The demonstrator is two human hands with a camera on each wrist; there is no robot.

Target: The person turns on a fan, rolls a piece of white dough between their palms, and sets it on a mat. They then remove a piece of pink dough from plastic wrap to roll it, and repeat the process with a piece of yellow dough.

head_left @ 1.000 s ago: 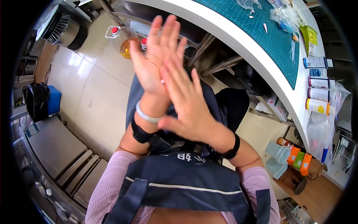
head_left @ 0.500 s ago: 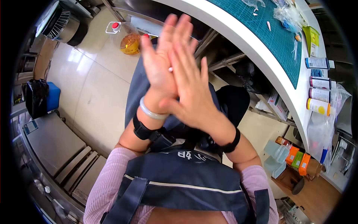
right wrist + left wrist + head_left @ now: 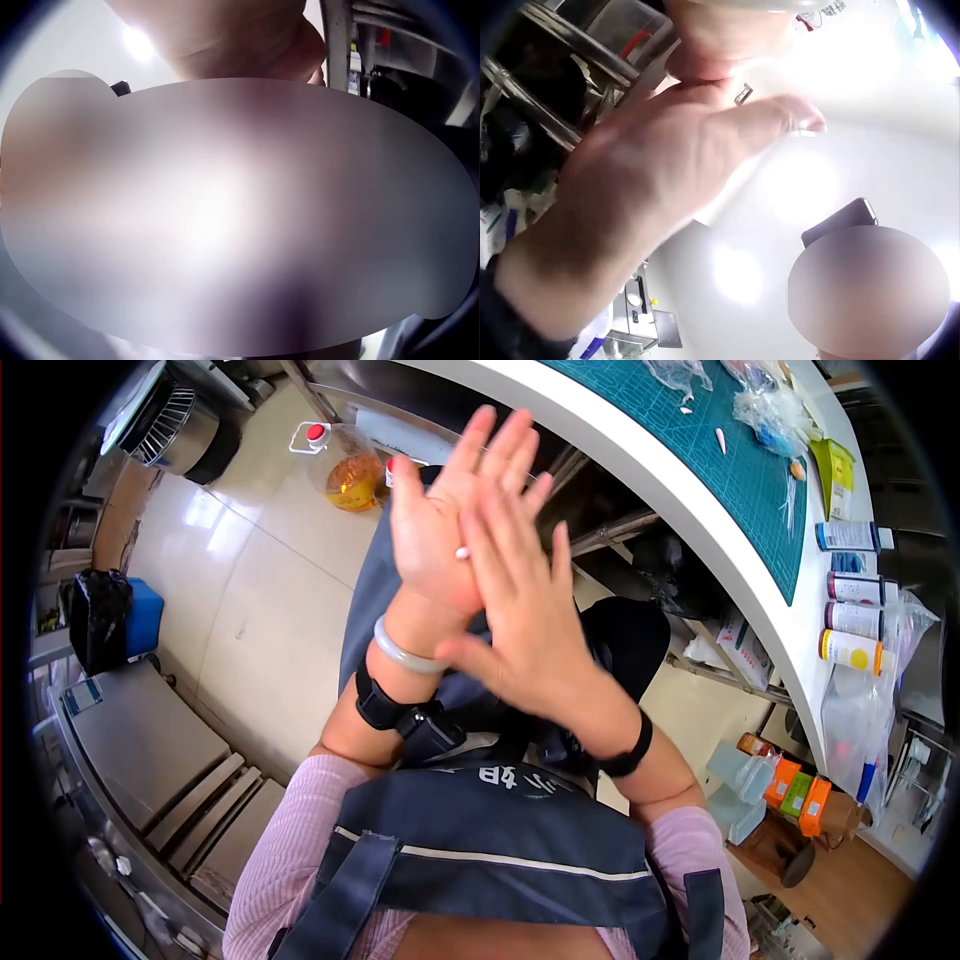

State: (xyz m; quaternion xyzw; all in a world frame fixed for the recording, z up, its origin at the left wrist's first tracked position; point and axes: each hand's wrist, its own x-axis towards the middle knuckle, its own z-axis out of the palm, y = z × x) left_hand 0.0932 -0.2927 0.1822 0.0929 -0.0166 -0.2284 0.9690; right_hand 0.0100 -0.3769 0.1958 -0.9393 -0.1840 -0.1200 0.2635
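Note:
In the head view the left hand [image 3: 445, 545] lies palm up with its fingers straight. A small white piece [image 3: 462, 553] rests on that palm, at the edge of the other hand. The right hand [image 3: 525, 610] lies partly over the left palm, palm down, fingers straight and slightly spread. In the left wrist view the right hand [image 3: 645, 161] shows from the side, its thumb out, against the heel of the left hand [image 3: 727, 37]. Most of the right wrist view is blurred out; part of a hand [image 3: 247, 37] shows at its top.
A white curved table [image 3: 690, 510] with a green mat [image 3: 650, 420] stands at the upper right. On it are a small pink piece [image 3: 721, 440], plastic wrap [image 3: 775, 415] and several bottles [image 3: 852, 650]. An oil jug [image 3: 350, 475] stands on the floor behind the hands.
Both hands have moved right over the lap, staying one over the other. The right hand has shifted slightly across the left palm, and the white piece shows more plainly than a second ago.

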